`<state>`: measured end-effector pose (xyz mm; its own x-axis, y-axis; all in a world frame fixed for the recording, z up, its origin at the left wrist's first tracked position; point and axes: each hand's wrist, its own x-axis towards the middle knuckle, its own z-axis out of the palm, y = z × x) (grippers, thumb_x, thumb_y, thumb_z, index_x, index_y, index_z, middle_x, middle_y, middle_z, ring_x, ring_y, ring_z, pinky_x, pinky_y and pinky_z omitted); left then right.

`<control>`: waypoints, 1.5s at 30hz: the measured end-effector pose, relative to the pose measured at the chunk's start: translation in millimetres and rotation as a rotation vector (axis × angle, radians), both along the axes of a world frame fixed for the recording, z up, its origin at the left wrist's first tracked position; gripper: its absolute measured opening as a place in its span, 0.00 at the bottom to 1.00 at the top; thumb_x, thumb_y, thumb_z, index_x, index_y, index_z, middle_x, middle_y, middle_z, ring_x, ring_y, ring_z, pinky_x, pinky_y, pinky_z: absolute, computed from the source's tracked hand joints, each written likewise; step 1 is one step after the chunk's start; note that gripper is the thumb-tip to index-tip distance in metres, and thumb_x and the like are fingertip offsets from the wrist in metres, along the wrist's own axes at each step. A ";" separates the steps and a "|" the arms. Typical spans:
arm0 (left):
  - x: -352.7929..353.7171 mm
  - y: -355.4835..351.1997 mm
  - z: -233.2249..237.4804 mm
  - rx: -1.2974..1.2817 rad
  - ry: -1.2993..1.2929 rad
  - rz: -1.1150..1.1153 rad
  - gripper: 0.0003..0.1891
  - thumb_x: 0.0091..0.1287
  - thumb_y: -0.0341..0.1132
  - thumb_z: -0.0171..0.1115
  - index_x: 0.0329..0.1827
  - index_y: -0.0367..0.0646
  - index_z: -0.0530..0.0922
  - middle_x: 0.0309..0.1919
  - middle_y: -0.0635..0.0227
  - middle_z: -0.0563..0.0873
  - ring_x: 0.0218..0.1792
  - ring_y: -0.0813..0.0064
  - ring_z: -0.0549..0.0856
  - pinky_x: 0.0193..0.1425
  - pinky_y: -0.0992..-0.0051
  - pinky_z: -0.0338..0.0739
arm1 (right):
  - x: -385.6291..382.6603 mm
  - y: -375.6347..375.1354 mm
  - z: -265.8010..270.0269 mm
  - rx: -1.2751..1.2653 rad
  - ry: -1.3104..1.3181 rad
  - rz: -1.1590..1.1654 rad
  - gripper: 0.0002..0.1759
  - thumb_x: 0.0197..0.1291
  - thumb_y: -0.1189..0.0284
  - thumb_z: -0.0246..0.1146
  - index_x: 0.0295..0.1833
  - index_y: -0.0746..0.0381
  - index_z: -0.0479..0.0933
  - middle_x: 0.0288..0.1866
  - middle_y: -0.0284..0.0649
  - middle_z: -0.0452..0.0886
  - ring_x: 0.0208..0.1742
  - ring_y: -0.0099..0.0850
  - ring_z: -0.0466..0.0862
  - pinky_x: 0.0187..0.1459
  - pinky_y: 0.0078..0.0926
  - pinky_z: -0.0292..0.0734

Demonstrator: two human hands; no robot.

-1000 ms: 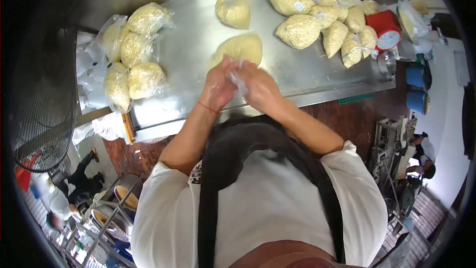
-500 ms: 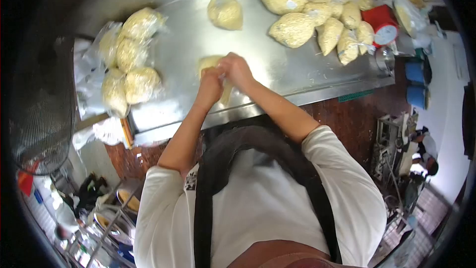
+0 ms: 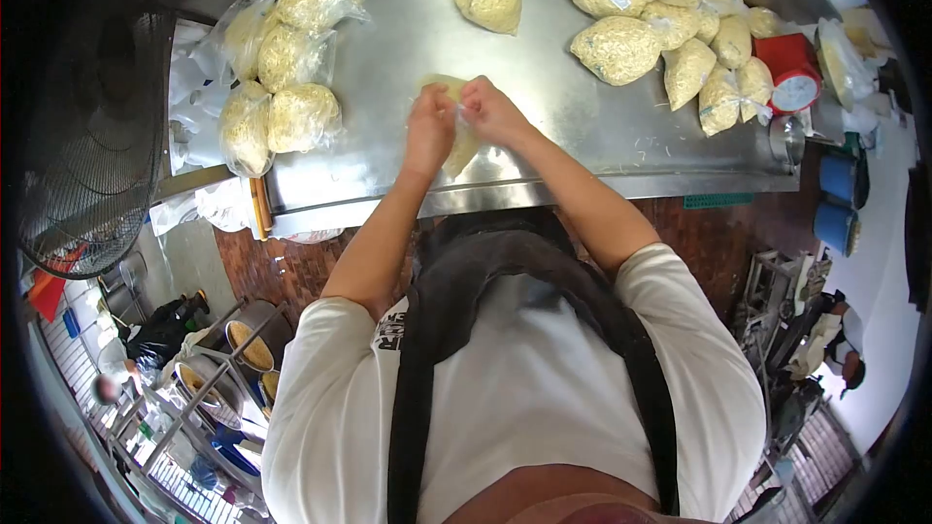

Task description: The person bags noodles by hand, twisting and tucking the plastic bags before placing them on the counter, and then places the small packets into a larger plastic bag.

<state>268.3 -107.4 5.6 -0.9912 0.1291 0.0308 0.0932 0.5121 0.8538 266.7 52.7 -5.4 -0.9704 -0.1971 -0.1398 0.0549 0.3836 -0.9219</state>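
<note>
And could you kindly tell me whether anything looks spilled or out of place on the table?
A few pale shreds lie loose on the metal table between the bags on the right and the near edge. They look spilled, as similar stuff is bagged.

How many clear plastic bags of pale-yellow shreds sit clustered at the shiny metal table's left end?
5 visible: an upper-left bag, an upper-right bag, a middle bag, a lower-left bag and a lower-right bag. Others may be hidden underneath.
</note>
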 end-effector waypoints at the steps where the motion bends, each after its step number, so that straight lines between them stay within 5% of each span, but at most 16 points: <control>1: -3.7 0.4 -5.4 -0.032 0.042 -0.047 0.15 0.66 0.24 0.60 0.55 0.40 0.74 0.35 0.58 0.85 0.38 0.61 0.84 0.46 0.65 0.79 | -2.0 4.3 -7.9 -0.075 -0.099 0.011 0.15 0.61 0.78 0.63 0.53 0.62 0.71 0.40 0.41 0.82 0.42 0.34 0.83 0.45 0.29 0.78; 6: -8.7 0.2 -14.6 -0.139 0.096 -0.113 0.12 0.66 0.24 0.60 0.52 0.40 0.76 0.38 0.56 0.85 0.43 0.55 0.82 0.50 0.62 0.77 | 3.9 17.7 -5.1 -0.575 -0.436 0.073 0.15 0.67 0.79 0.59 0.58 0.60 0.68 0.40 0.32 0.79 0.41 0.21 0.77 0.46 0.21 0.74; 12: 17.2 1.3 2.8 -0.107 0.261 -0.236 0.18 0.61 0.23 0.63 0.55 0.39 0.79 0.46 0.54 0.84 0.49 0.50 0.81 0.57 0.60 0.75 | 13.2 9.4 -31.0 -0.439 -0.227 -0.008 0.17 0.66 0.79 0.60 0.59 0.60 0.68 0.44 0.33 0.79 0.41 0.22 0.76 0.44 0.23 0.74; 15: 27.8 4.0 2.0 -0.112 0.262 -0.207 0.21 0.58 0.23 0.65 0.56 0.40 0.79 0.48 0.54 0.84 0.52 0.50 0.80 0.60 0.59 0.73 | 19.7 10.6 -15.1 -0.180 -0.105 0.094 0.20 0.63 0.78 0.64 0.59 0.60 0.68 0.46 0.37 0.77 0.40 0.26 0.78 0.44 0.26 0.76; 18: 30.3 6.2 -15.5 -0.126 0.265 -0.169 0.22 0.55 0.22 0.66 0.56 0.39 0.79 0.49 0.54 0.84 0.53 0.50 0.79 0.61 0.59 0.73 | 27.7 1.2 -4.6 0.099 0.207 -0.100 0.23 0.59 0.77 0.67 0.59 0.60 0.69 0.46 0.39 0.75 0.38 0.30 0.79 0.44 0.29 0.77; 22: 28.7 3.2 -13.2 -0.097 0.297 -0.153 0.20 0.52 0.24 0.68 0.51 0.41 0.81 0.47 0.55 0.84 0.51 0.51 0.81 0.59 0.56 0.73 | 34.0 1.7 22.5 0.309 0.297 0.015 0.15 0.54 0.80 0.66 0.48 0.61 0.75 0.45 0.47 0.72 0.50 0.48 0.77 0.54 0.39 0.75; 25: 29.2 3.2 -15.2 -0.083 0.311 -0.136 0.19 0.51 0.26 0.70 0.49 0.43 0.82 0.46 0.56 0.84 0.51 0.52 0.81 0.57 0.57 0.74 | 32.1 5.7 26.5 0.504 0.438 0.127 0.10 0.56 0.77 0.67 0.43 0.59 0.78 0.40 0.44 0.76 0.47 0.46 0.78 0.46 0.35 0.76; 28: 29.3 8.5 -6.9 -0.117 0.289 -0.166 0.20 0.49 0.26 0.72 0.48 0.43 0.83 0.45 0.57 0.84 0.51 0.53 0.81 0.55 0.58 0.74 | 32.2 10.3 25.5 0.405 0.315 0.171 0.04 0.62 0.76 0.62 0.42 0.60 0.76 0.39 0.43 0.78 0.46 0.43 0.79 0.46 0.34 0.74; 31: 29.0 15.8 -4.5 -0.133 0.325 -0.204 0.16 0.51 0.27 0.70 0.44 0.41 0.82 0.42 0.57 0.83 0.49 0.53 0.81 0.53 0.58 0.73 | 39.4 15.3 30.8 -0.110 -0.098 -0.106 0.04 0.67 0.72 0.61 0.40 0.61 0.74 0.37 0.43 0.79 0.40 0.38 0.80 0.43 0.30 0.74; 36: -27.0 67.6 3.7 -0.061 0.268 -0.301 0.12 0.51 0.25 0.63 0.40 0.37 0.82 0.39 0.54 0.82 0.46 0.49 0.79 0.54 0.56 0.73 | 13.2 46.7 24.4 -0.227 0.245 -0.307 0.08 0.73 0.68 0.59 0.40 0.60 0.71 0.34 0.34 0.74 0.39 0.24 0.75 0.45 0.24 0.72; 38: -66.2 104.0 50.4 -0.081 0.358 -0.342 0.05 0.54 0.27 0.66 0.33 0.37 0.81 0.34 0.52 0.82 0.42 0.48 0.80 0.51 0.54 0.75 | -9.3 68.3 89.4 -0.442 0.302 -0.500 0.02 0.73 0.73 0.59 0.44 0.59 0.74 0.40 0.30 0.76 0.44 0.24 0.75 0.50 0.21 0.71; 39: -80.9 118.8 89.9 -0.173 0.289 -0.410 0.09 0.59 0.30 0.67 0.41 0.36 0.83 0.38 0.51 0.83 0.48 0.49 0.81 0.57 0.57 0.75 | -20.9 87.6 116.7 -0.407 0.407 -0.554 0.03 0.72 0.74 0.59 0.47 0.61 0.75 0.43 0.32 0.77 0.45 0.23 0.75 0.51 0.21 0.71; 41: -91.1 118.8 136.4 0.195 0.562 -0.320 0.19 0.63 0.34 0.67 0.55 0.36 0.80 0.50 0.49 0.81 0.57 0.49 0.78 0.64 0.58 0.72 | -34.1 116.8 186.1 -0.137 0.628 -0.656 0.06 0.71 0.72 0.62 0.47 0.63 0.75 0.43 0.32 0.78 0.44 0.22 0.75 0.49 0.21 0.72; 43: -96.9 58.7 163.9 0.131 0.548 -0.314 0.31 0.66 0.39 0.67 0.70 0.38 0.70 0.64 0.47 0.74 0.67 0.50 0.72 0.71 0.60 0.67 | -33.0 132.4 206.8 -0.101 0.696 -0.705 0.07 0.71 0.72 0.63 0.47 0.64 0.76 0.41 0.32 0.79 0.42 0.22 0.76 0.48 0.21 0.72; 45: -84.1 -38.0 162.8 -0.168 0.290 0.090 0.38 0.65 0.43 0.69 0.74 0.37 0.63 0.72 0.47 0.67 0.74 0.48 0.64 0.77 0.59 0.61 | -20.9 140.1 203.5 -0.083 0.667 -0.650 0.07 0.71 0.71 0.62 0.46 0.63 0.76 0.40 0.31 0.78 0.41 0.22 0.76 0.47 0.21 0.73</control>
<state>184.2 -145.4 168.5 -0.9519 0.0687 0.2986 0.2677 0.6604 0.7016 245.8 192.7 198.1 -0.7682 0.4281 0.4759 -0.3148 0.3947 -0.8632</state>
